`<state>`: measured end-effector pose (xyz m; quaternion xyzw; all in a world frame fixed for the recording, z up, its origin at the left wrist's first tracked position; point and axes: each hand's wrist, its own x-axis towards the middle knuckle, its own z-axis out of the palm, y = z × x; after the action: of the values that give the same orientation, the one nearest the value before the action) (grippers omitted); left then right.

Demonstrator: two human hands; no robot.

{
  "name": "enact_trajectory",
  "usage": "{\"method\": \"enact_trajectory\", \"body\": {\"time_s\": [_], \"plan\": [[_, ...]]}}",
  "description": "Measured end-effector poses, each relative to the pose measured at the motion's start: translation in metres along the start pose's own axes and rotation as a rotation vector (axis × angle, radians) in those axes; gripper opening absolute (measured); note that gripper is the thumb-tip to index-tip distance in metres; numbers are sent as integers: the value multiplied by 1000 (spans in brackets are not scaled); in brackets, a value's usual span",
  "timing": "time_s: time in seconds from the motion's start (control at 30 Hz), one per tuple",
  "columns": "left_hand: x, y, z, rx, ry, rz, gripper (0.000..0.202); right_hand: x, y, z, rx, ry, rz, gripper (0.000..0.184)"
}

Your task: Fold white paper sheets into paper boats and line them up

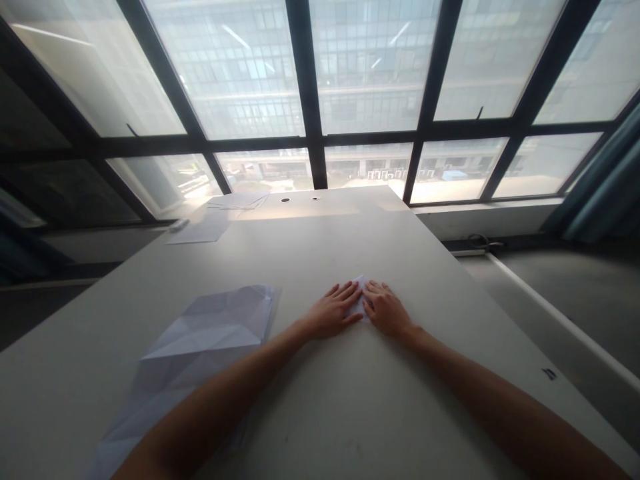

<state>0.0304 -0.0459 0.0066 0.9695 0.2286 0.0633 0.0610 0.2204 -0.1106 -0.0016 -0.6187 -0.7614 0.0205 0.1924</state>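
A small folded piece of white paper (361, 281) lies on the white table (320, 247), mostly covered by my two hands. My left hand (336, 312) rests on its left part, palm down with the fingers stretched out. From the other side my right hand (389, 310) presses on the paper, its fingers lying over the right part. The fingertips of both hands almost meet over it. A large creased sheet of white paper (210, 327) is spread on the table to the left, partly hidden under my left forearm.
Flat paper sheets (200, 227) lie at the table's far left, with a small pale object (179, 225) on their edge. A dark mark (549, 374) shows near the right edge. Tall windows (367, 67) stand behind the table, and a blue curtain (600, 180) hangs at right.
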Motion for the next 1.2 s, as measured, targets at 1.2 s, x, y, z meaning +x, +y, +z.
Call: {"method": "enact_trajectory", "body": {"time_s": [1.2], "plan": [[4, -16, 2, -2, 28, -124, 52, -1, -8, -19, 169, -36, -295, 29]]}}
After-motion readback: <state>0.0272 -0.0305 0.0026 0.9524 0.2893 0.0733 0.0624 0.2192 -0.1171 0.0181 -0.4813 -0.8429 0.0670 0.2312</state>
